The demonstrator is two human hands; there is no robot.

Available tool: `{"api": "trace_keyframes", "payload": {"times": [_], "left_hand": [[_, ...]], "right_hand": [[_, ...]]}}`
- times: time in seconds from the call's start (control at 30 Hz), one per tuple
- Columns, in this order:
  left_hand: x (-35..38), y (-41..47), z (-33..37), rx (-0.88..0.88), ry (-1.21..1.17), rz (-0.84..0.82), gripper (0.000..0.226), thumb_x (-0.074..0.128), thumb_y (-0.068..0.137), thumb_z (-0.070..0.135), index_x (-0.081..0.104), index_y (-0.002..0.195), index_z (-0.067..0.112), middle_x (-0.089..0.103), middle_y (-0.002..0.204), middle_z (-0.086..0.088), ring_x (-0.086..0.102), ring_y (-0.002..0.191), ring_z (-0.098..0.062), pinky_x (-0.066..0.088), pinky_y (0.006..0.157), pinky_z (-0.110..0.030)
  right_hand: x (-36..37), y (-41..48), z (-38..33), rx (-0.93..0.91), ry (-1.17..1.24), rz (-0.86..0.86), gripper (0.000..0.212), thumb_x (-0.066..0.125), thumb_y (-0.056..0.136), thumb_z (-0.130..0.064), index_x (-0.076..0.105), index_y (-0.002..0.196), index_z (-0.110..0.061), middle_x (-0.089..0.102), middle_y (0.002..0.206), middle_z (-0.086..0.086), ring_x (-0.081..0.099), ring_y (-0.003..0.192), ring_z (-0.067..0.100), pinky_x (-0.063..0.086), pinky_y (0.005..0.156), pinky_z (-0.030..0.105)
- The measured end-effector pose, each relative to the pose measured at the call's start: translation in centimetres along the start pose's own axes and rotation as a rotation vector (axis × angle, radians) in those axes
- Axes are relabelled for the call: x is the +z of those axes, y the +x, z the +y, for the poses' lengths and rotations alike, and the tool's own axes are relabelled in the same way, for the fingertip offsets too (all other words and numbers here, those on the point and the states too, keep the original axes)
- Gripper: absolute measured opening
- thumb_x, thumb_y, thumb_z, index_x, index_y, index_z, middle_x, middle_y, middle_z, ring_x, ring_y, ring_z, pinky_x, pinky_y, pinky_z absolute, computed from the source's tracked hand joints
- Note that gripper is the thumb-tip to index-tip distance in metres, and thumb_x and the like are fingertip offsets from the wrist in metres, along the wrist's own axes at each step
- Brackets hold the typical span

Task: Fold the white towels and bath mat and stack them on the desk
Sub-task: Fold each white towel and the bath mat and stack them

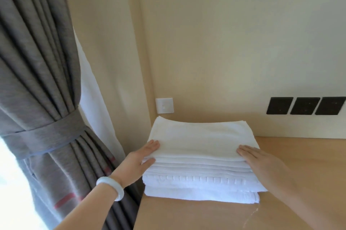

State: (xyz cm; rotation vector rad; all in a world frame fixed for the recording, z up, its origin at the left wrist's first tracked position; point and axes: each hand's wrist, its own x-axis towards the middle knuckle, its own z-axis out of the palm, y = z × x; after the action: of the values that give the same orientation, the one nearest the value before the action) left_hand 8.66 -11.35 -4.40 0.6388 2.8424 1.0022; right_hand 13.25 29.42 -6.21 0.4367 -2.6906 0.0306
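- Desk (280, 214): smooth, matte, pale wood-tone top. A thin white thread (250, 216) trails over it from the stack's near right corner and could snag and pull a layer askew.
- Bracelet (112, 187): glossy, pale, rigid ring on the left wrist. It may catch terry loops if the wrist brushes the pile.
- Stack (202, 195): white folded pieces at the desk's rear left corner, close to the wall, with rounded folds facing the viewer. One thick lower layer bears a raised band of small blocks and is probably the mat (202, 178). The layers are not quite flush. The left side lies at the desk's edge, so a sideways push could spill soft layers toward the curtain.
- Left hand (145, 155): fingers straight and flat on the near left corner of the top towel (202, 136), thumb against the pile's side. It grips nothing.
- Right hand (262, 160): fingers extended and flat on the near right corner, holding nothing. Uneven pressure between the two palms could skew the upper layers.
- Top towel: plush, soft terry, slightly rumpled along its far edge.
- Curtain (37, 79): heavy grey woven cloth in deep pleats, gathered by a matching band, left of the desk.
- Wall (224, 42): smooth and cream. A white square switch (164, 105) sits just behind the stack, with three dark square sockets (305, 105) to the right.
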Motion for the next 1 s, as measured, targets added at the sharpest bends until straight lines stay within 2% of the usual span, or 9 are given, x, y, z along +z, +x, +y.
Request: {"api": "trace_keyframes", "payload": {"times": [0.17,0.33,0.43,0.53,0.7,0.8,0.87,0.93,1.0], "left_hand": [[-1.0,0.5,-0.6,0.045,0.071,-0.012,0.047,0.045,0.102,0.009,0.044,0.139,0.036,0.032,0.145,0.028,0.018,0.132,0.022,0.011,0.109,-0.001],[-1.7,1.0,-1.0,0.040,0.057,-0.055,0.046,0.056,0.097,0.023,0.045,0.140,0.037,0.035,0.146,0.027,0.018,0.133,0.023,0.017,0.117,-0.016],[-1.7,0.5,-0.8,0.037,0.127,-0.075,0.060,0.066,0.091,0.029,0.039,0.144,0.035,0.029,0.149,0.027,0.016,0.138,0.017,0.014,0.118,-0.017],[-1.5,0.7,-0.2,0.041,0.302,-0.062,0.054,0.054,0.098,0.028,0.035,0.148,0.031,0.025,0.154,0.020,0.019,0.143,0.004,0.013,0.118,-0.018],[-0.8,1.1,0.2,0.039,0.408,-0.020,0.046,0.047,0.102,0.025,0.040,0.147,0.023,0.032,0.154,0.011,0.025,0.143,-0.002,0.010,0.113,-0.011],[-0.3,0.1,-0.3,0.005,0.147,0.063,0.050,0.060,0.095,0.021,0.045,0.143,0.024,0.036,0.152,0.012,0.026,0.143,-0.002,0.014,0.114,-0.012],[0.5,-0.7,-0.9,-0.107,-0.085,0.184,0.064,0.070,0.088,0.025,0.041,0.145,0.029,0.038,0.149,0.015,0.035,0.139,-0.007,0.025,0.115,-0.021],[1.7,-1.5,-0.8,-0.298,-0.302,0.314,0.077,0.077,0.081,0.031,0.036,0.146,0.028,0.045,0.141,0.014,0.047,0.128,-0.010,0.039,0.109,-0.033],[3.2,-1.8,-0.5,-0.463,-0.519,0.409,0.064,0.079,0.079,0.029,0.048,0.134,0.026,0.059,0.128,0.010,0.057,0.118,-0.015,0.048,0.100,-0.037]], "right_hand": [[-0.3,-0.1,0.4,0.101,0.003,-0.062,0.087,0.093,0.021,0.006,0.074,0.103,-0.019,0.073,0.103,-0.007,0.071,0.072,0.002,0.043,0.056,0.005],[-1.9,0.5,-1.0,0.054,0.035,0.001,0.027,0.073,0.081,-0.032,0.074,0.105,-0.020,0.072,0.108,-0.006,0.071,0.093,0.012,0.055,0.076,0.025],[-1.2,1.0,-2.2,-0.054,-0.040,0.018,0.040,0.053,0.088,-0.045,0.071,0.112,-0.019,0.070,0.115,-0.006,0.066,0.104,0.012,0.051,0.089,0.025],[-0.4,1.3,-2.7,-0.132,-0.049,0.009,0.064,0.018,0.100,-0.045,0.073,0.107,-0.014,0.072,0.108,-0.004,0.069,0.099,0.011,0.053,0.083,0.024],[-1.1,1.2,-2.6,-0.143,-0.026,0.053,0.054,0.027,0.101,-0.035,0.075,0.089,-0.013,0.074,0.090,-0.005,0.072,0.077,0.009,0.053,0.053,0.020],[-1.0,1.7,-3.9,-0.053,-0.060,0.137,0.014,0.079,0.077,-0.024,0.076,0.084,-0.012,0.074,0.093,-0.001,0.072,0.081,0.016,0.054,0.066,0.023],[-0.3,2.6,-5.2,-0.059,0.013,0.130,0.043,0.091,0.058,-0.026,0.074,0.094,-0.010,0.072,0.108,0.004,0.064,0.101,0.019,0.046,0.089,0.027],[0.3,3.5,-7.6,-0.139,0.035,0.102,0.057,0.087,0.062,-0.033,0.069,0.112,-0.010,0.065,0.124,0.004,0.048,0.116,0.016,0.032,0.101,0.029],[0.8,4.7,-10.7,-0.201,0.101,0.057,0.065,0.085,0.064,-0.034,0.063,0.121,-0.012,0.061,0.129,0.002,0.046,0.119,0.014,0.028,0.104,0.027]]}}
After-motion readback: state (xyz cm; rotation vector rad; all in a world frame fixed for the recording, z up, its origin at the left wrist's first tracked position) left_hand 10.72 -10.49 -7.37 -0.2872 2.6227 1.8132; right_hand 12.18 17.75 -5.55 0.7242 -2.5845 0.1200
